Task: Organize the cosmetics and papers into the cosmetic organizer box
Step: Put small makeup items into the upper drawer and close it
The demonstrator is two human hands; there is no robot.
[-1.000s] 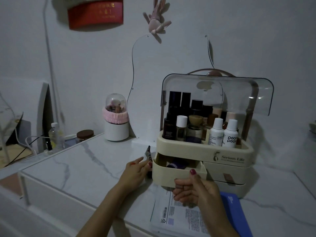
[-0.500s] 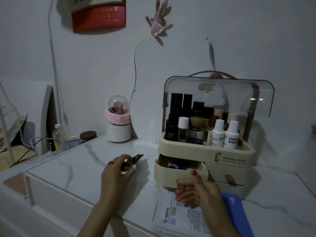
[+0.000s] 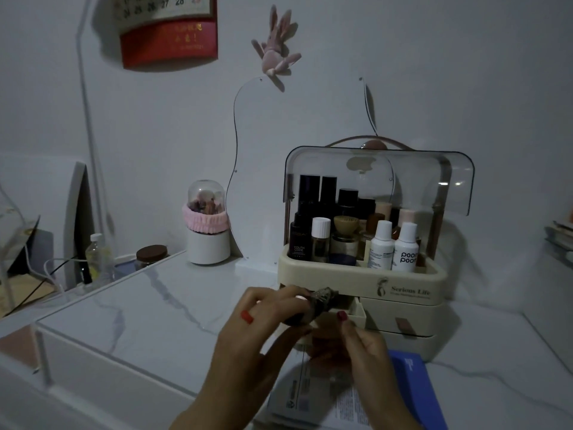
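— Biggest first?
— White marble-patterned tabletop point(image 3: 130, 308), spanning the whole foreground. On it, toward the right and against the wall, cream plastic cosmetic organizer box point(image 3: 403, 290) with a clear smoky lid point(image 3: 434, 178) raised above the upper tray.
— Inside the tray?
— Packed with upright bottles: tall black bottles point(image 3: 319, 193) at the back, a dark bottle lettered "YOUTH CODE" point(image 3: 299, 240) at front left, a small white-capped glass vial point(image 3: 320, 240) just beside it, two white squeeze bottles point(image 3: 395, 246) at front right.
— Drawers?
— Upper left drawer point(image 3: 356, 308) pulled out, mostly hidden behind the hands. Right-hand drawers point(image 3: 403, 315) pushed in.
— Papers?
— White printed paper sheets point(image 3: 313, 395) lying flat at the near table edge, just in front of the box. Touching them on the right, a flat blue booklet point(image 3: 415, 389).
— Hands?
— Left hand point(image 3: 260, 333) curled round a small dark glossy cosmetic item point(image 3: 313, 305), raised at the open drawer's front; tip of the item pointing right, over the drawer mouth. Blurred, so hard to name exactly. Right hand point(image 3: 356, 352) just below, thumb up against the drawer's front wall, fingers bent under; hard to tell whether gripping the drawer or only resting there.
— Anything else around?
— White cylindrical brush holder with a clear dome and pink fluffy band point(image 3: 207, 231) at the back left of the box. Further left, a brown-lidded jar point(image 3: 152, 254) and a small clear bottle point(image 3: 97, 256). On the wall, a red calendar point(image 3: 169, 35) and a pink plush rabbit point(image 3: 276, 48).
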